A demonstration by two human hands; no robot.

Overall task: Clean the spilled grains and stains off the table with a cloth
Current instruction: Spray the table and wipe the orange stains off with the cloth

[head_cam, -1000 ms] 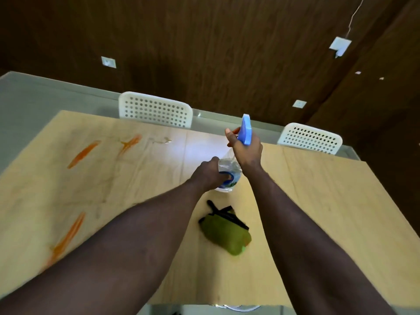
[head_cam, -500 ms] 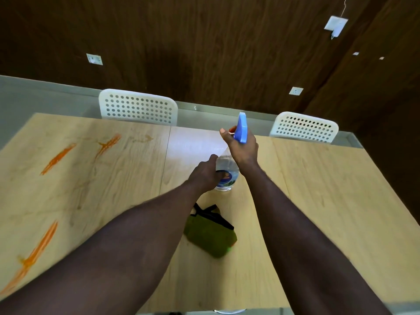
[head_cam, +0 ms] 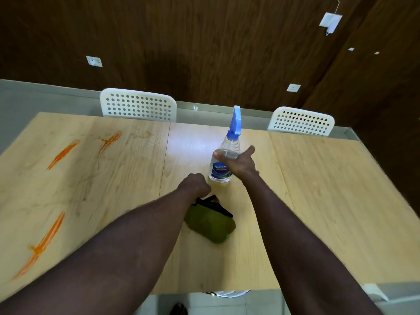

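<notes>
Orange stains [head_cam: 63,153] are waiting: right hand [head_cam: 236,163] is clasping bottle [head_cam: 221,171], left hand [head_cam: 194,185] hovering fisted by cloth [head_cam: 211,223]; spraying likely next

Left chair [head_cam: 138,105] and right chair [head_cam: 301,121]: white, perforated backs. Dark wood-panel wall [head_cam: 204,42] behind: left socket [head_cam: 94,61], right socket [head_cam: 293,88], plugged adapter [head_cam: 330,21] top right.
</notes>
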